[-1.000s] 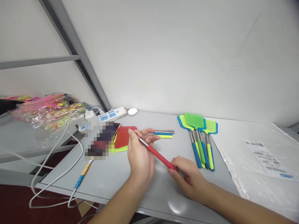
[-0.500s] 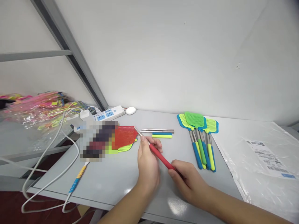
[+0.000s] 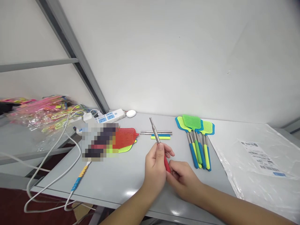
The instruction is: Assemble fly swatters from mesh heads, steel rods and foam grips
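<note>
Fingers [image 3: 170, 150] of the left hand [image 3: 154, 168] are gripping a metal rod [image 3: 155, 132] (its top leaning left) by its red handle [image 3: 167, 165], whose lower end the right hand [image 3: 184, 178] is clasping.

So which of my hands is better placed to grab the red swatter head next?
Probably your left hand, though it holds the red-handled rod: it is nearer the red swatter head. Your right hand is farther right, at the rod's handle end.

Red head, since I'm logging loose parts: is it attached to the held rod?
No, the red head lies over a lime head, apart from the rod that the left hand and right hand hold.
</note>
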The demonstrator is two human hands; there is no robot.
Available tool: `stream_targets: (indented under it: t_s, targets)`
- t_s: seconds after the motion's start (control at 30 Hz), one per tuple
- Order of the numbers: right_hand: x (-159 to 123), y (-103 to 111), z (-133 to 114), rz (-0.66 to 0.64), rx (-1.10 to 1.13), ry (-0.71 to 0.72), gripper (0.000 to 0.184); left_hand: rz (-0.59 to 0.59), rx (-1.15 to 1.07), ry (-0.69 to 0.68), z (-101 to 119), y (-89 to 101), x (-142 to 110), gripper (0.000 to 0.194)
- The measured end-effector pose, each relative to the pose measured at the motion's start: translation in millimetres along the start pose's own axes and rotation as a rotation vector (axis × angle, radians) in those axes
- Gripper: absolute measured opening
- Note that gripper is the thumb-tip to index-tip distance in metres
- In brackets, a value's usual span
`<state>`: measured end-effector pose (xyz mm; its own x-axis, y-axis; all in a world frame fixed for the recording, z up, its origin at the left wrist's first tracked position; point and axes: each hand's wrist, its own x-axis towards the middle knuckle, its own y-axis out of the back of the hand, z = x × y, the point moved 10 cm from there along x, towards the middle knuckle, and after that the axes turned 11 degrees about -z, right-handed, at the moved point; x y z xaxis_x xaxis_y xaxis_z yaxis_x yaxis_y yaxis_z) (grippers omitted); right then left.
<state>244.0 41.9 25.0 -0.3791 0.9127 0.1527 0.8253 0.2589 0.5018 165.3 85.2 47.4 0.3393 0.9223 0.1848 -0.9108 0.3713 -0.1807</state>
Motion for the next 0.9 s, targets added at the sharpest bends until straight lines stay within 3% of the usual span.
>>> stream_targets:
  t_s: [0.13,0.27,0.67,0.9]
  targets:
    - [-0.3,-2.6,8.0,-0.018,0.029,-0.069,0.029,-0.006,0.007,-0.01,1.0,1.5,3.3,0.037]
    - [0.3,-4.2,12.7,-0.02,0.008,-0.136,0.026,0.009,-0.133,0.078,-13.9,1.0,4.1,0.039]
    - [0.3,-4.8,-2.1,-0.018,-0.18,0.0,0.032,0.166,-0.304,0.138,-27.0,10.5,-1.8,0.037]
    - [-3.2,-12.5,-4.9,-0.036,-0.222,0.065,0.032,0.163,-0.278,0.144,-26.6,11.8,-3.7,0.039]
